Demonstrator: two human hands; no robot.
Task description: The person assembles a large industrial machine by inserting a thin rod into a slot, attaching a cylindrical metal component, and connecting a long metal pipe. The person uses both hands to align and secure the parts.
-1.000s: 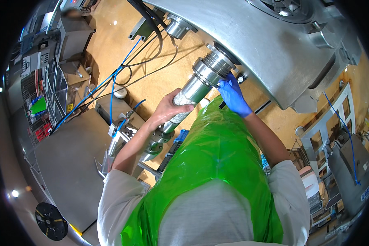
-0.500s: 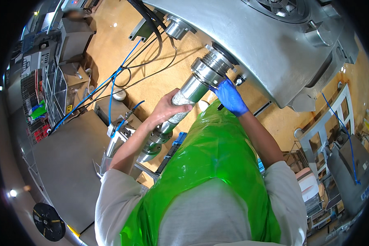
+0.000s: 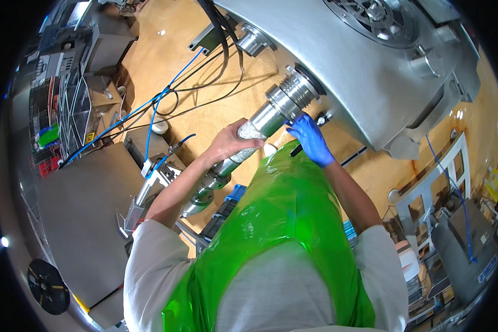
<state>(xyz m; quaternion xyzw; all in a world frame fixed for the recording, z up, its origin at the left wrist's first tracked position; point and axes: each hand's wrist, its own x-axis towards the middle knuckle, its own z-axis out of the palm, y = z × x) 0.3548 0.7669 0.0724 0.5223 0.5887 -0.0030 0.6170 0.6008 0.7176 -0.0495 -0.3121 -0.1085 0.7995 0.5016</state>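
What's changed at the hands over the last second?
The gloved right hand has eased slightly back toward the wearer beside the metal collar; whether it touches the collar is unclear. The left hand stays wrapped around the metal pipe. No new hold is visible.

Glossy green apron [image 3: 293,193], pale short sleeves [image 3: 156,265], blue glove [image 3: 312,143]

Black cables [image 3: 225,39] and a thin blue hose [image 3: 167,90] trail over a tan floor [image 3: 152,63]; at left sit a large grey cabinet [image 3: 88,216], a black disc [image 3: 48,286] and a bright green item [image 3: 48,136] (too small to identify), and at right a pale metal frame [image 3: 431,187] stands beside a grey unit [image 3: 462,238].
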